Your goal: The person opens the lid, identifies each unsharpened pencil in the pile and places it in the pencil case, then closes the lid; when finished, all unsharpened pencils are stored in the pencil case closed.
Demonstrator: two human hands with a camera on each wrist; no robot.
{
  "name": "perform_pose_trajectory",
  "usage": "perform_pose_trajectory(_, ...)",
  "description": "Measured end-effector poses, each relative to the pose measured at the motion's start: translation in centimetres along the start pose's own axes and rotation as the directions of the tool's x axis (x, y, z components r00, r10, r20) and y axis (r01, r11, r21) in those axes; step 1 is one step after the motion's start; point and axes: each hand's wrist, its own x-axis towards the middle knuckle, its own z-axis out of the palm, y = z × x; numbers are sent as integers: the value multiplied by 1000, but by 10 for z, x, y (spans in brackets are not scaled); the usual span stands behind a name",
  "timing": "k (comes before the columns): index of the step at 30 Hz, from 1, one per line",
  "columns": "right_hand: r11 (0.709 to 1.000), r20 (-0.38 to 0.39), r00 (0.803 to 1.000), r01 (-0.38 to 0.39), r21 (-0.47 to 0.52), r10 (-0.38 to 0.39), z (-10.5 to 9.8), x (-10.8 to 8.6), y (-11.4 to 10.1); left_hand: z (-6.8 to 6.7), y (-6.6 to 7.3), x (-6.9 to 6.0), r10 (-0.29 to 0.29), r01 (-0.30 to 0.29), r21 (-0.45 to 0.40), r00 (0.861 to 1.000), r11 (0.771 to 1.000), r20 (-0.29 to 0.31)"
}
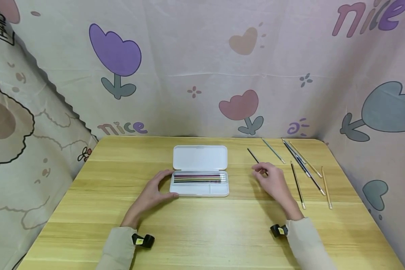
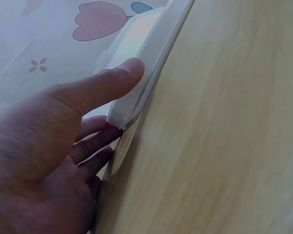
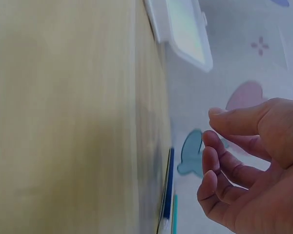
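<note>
A white pencil case (image 1: 200, 190) lies with its lid (image 1: 200, 157) raised at the back, a row of several pencils (image 1: 197, 178) in its rear compartment. My left hand (image 1: 155, 190) grips the case's left end, thumb against the front wall (image 2: 132, 100) and fingers round the end. My right hand (image 1: 272, 182) hovers above a dark pencil (image 1: 253, 155) to the right of the case and partly hides it. In the right wrist view the loosely bent fingers (image 3: 224, 165) hold nothing, and thumb and index finger stand close together.
Several loose pencils lie on the right of the wooden table (image 1: 202, 236): a teal one (image 1: 273, 150), a black one (image 1: 297, 185), a yellow one (image 1: 326, 187) and a crossed group (image 1: 302, 161). A printed curtain (image 1: 182, 52) hangs behind the table.
</note>
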Motion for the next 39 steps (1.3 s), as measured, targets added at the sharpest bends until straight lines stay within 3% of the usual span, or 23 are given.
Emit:
perform_pose_trajectory(10, 995, -2, 997, -84, -51, 84, -20, -4, 26, 0, 0, -1, 4, -4, -1, 1000, 1000, -4)
perform_pose_trajectory(19, 971, 110, 974, -180, -159, 199, -28, -10, 40, 0, 0, -1, 4, -4, -3, 1000, 1000, -7)
perform_pose_trajectory(39, 965, 104, 972, -189, -182, 211, -31, -8, 30, 0, 0, 0, 23, -23, -2, 1000, 1000, -18)
